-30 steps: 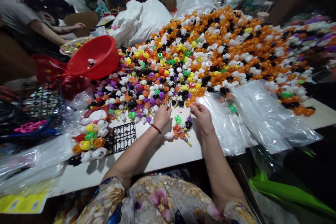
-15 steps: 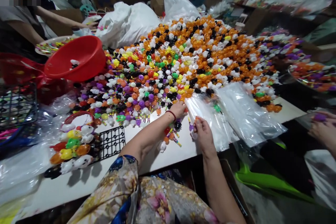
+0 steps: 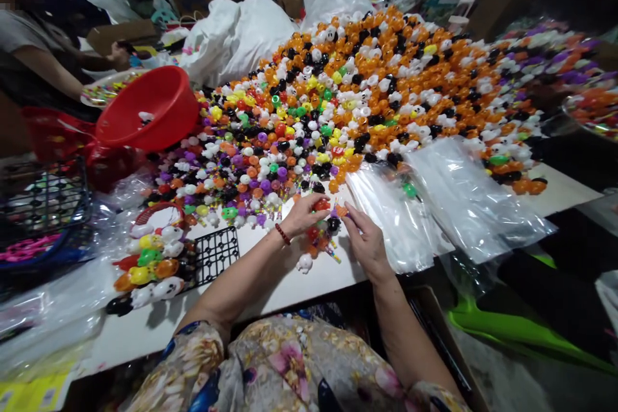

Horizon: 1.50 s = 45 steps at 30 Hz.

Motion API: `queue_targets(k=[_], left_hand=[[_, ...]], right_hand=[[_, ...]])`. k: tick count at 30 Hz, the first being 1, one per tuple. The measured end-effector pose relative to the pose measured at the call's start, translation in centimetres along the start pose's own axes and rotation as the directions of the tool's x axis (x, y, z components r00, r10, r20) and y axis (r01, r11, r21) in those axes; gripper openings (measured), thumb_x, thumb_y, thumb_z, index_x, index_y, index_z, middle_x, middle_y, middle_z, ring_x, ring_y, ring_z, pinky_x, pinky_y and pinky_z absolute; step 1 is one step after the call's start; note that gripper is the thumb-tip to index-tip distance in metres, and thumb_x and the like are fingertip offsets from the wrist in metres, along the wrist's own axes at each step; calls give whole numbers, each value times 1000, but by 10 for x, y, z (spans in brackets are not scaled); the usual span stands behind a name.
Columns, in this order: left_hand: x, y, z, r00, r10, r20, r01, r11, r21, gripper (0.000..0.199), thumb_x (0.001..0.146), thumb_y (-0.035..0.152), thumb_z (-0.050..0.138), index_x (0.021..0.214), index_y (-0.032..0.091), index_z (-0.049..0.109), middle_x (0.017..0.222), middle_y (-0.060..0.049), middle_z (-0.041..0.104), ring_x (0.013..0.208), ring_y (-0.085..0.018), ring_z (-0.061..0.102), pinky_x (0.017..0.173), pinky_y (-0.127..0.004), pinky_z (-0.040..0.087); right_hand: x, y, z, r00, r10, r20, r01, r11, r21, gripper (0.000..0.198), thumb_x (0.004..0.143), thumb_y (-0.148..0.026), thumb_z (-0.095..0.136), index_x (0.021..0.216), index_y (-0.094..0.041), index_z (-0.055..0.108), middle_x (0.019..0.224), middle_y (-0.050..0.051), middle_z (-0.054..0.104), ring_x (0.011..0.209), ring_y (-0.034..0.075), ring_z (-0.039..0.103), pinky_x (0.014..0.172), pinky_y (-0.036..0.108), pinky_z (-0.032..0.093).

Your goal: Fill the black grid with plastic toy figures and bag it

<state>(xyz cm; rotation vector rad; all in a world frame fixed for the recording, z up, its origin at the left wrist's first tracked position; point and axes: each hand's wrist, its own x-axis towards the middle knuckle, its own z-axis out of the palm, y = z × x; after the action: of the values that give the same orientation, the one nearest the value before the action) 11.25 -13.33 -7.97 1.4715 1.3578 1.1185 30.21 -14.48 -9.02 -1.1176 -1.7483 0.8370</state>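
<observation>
My left hand [image 3: 305,215], with a beaded bracelet at the wrist, has its fingers closed on a small red plastic piece [image 3: 321,205]. Facing it, my right hand [image 3: 367,243] pinches a small orange plastic piece [image 3: 342,211]. The fingertips of both hands nearly meet at the front edge of a big heap of small plastic toy heads [image 3: 299,141] in orange, white, black, purple and green. Just below the hands, a little cluster of toys with striped sticks [image 3: 318,244] lies on the white table [image 3: 270,270]; a white head [image 3: 304,263] is at its near end.
Clear plastic bags [image 3: 476,199] lie in stacks right of my hands. On the left are a black grid rack [image 3: 217,257], a row of animal heads [image 3: 149,270] and a tilted red basin [image 3: 149,109]. A co-worker [image 3: 43,58] is at the far left.
My left hand has drawn back from the heap's edge, now with a red piece in its fingers. My right hand has moved up and left, so the two hands are close together.
</observation>
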Motion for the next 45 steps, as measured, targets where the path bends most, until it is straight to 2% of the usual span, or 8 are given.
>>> queue_targets(k=[12,18,29,32,35,39,42,45], left_hand=[[-30,3,-14,971,-65,231,68,998,-6,16,67,27,64,81,19,65,71,3,61,69,-15,53,66,-24,43],[-36,8,-12,976,-45,211,9,986,169,5,62,18,59,67,19,58,61,4,52,62,-13,47,59,-24,35],[-55,-4,-13,949,-254,184,240,966,95,9,60,19,59,66,19,52,58,6,47,59,-12,43,57,-24,32],[-58,-17,-18,972,-235,-4,234,965,119,13,63,19,60,76,21,55,66,4,52,66,-14,46,63,-26,38],[-62,-29,-19,976,-140,-167,193,913,359,16,66,14,59,80,21,58,79,-1,58,80,-20,51,76,-32,44],[-72,-38,-14,996,-84,14,62,836,545,38,67,9,59,103,18,63,111,-11,62,108,-28,53,96,-44,45],[-72,-38,-13,999,-16,31,0,894,448,40,72,10,60,111,19,64,124,-12,59,120,-28,51,106,-46,41],[-61,-36,-15,981,-73,-179,95,989,116,27,83,23,60,109,20,65,115,-10,64,109,-24,58,100,-43,46]], right_hand=[[-4,-10,2,962,-93,257,82,995,52,31,92,-43,56,112,-27,73,98,6,74,91,21,68,83,38,55],[-7,-14,3,959,107,263,-127,990,57,26,84,-46,64,87,-20,66,83,4,71,78,20,66,72,33,53],[-12,-15,33,925,63,374,-112,987,112,23,89,-43,53,79,-23,56,76,0,64,70,16,60,67,29,49],[16,-6,38,942,8,336,-8,1000,-1,25,92,-44,50,84,-22,60,84,2,65,81,18,61,76,31,49],[59,6,49,970,29,240,41,959,-281,17,91,-34,56,97,-20,63,100,8,67,96,22,60,90,37,47],[106,12,70,936,183,301,38,796,-604,23,89,-22,61,110,-14,63,116,16,65,111,27,57,99,39,42],[116,7,80,909,269,319,17,740,-673,21,89,-21,61,108,-13,64,116,18,66,111,28,59,95,37,44],[99,-1,81,927,269,262,-77,820,-567,23,92,-27,59,110,-15,64,108,14,69,102,26,63,89,36,47]])
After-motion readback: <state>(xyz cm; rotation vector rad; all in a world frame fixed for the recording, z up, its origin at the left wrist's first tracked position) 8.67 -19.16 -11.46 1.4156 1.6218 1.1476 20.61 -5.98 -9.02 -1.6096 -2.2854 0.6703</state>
